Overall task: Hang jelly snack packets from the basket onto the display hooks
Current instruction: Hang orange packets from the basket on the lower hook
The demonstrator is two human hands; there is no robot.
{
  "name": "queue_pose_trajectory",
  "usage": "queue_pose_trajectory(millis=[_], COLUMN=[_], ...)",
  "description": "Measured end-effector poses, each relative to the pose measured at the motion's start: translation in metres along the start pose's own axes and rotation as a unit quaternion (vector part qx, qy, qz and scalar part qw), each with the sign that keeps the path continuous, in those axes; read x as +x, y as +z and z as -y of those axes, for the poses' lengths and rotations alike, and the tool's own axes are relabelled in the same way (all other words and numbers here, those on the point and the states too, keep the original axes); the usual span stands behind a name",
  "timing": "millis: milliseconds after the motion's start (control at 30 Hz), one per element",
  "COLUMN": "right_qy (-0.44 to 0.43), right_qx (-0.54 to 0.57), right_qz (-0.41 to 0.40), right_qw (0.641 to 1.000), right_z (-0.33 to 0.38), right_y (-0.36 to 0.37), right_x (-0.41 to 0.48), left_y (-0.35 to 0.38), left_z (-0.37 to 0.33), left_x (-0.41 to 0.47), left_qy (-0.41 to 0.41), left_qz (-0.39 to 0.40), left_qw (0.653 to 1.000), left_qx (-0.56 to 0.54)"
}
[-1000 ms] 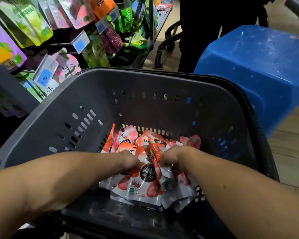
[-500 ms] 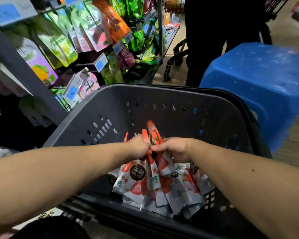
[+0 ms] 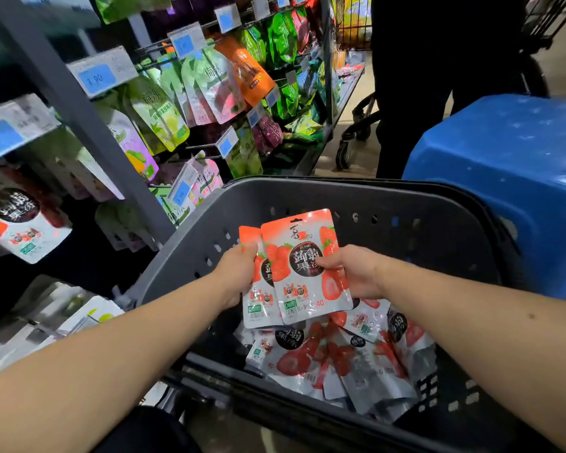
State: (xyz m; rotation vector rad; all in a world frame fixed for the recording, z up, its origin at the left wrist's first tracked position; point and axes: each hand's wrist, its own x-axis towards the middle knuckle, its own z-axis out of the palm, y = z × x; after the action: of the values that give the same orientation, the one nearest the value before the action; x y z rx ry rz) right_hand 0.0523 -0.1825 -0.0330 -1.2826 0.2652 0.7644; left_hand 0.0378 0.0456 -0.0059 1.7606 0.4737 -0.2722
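**A:** Head view: left hand [image 3: 239, 273] grips the rear packet [image 3: 255, 297], right hand [image 3: 356, 273] pinches the front packet [image 3: 304, 266], both just above the basket [image 3: 307, 197]. Fanned like that, I reckon one slips, or the hang holes miss the hook [image 3: 200, 147].

**B:** Readable: 蒟蒻果冻 and "40" on the front; the price tag [image 3: 97, 78] says 3.90.

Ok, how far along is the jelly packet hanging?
Early, it seems. One matching hung packet shows on the rack, far left. The left hand and right hand grip two packets above the basket, not yet hung. A pile waits in the basket.
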Motion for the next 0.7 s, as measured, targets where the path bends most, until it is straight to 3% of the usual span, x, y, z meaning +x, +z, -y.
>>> queue_pose_trajectory(millis=[167,433,533,700], right_qy=[-0.011,-0.046,-0.055,-0.039], right_qx=[0.009,0.015,0.024,0.080], right_qz=[-0.044,-0.024,-0.043,-0.032], right_qw=[0.999,0.999,0.997,0.996], right_z=[-0.003,0.002,0.001,-0.003], right_y=[0.011,0.013,0.011,0.010], right_x=[0.006,-0.001,0.001,0.006], left_y=[0.015,0.016,0.016,0.010], left_z=[-0.010,-0.016,-0.016,-0.015], left_x=[-0.015,-0.014,-0.017,-0.020], left_qy=[0.003,-0.048,-0.049,-0.053], left_qz=[0.011,0.068,0.138,0.180], left_qw=[0.997,0.972,0.963,0.965], left_qx=[-0.080,-0.220,-0.225,-0.182])
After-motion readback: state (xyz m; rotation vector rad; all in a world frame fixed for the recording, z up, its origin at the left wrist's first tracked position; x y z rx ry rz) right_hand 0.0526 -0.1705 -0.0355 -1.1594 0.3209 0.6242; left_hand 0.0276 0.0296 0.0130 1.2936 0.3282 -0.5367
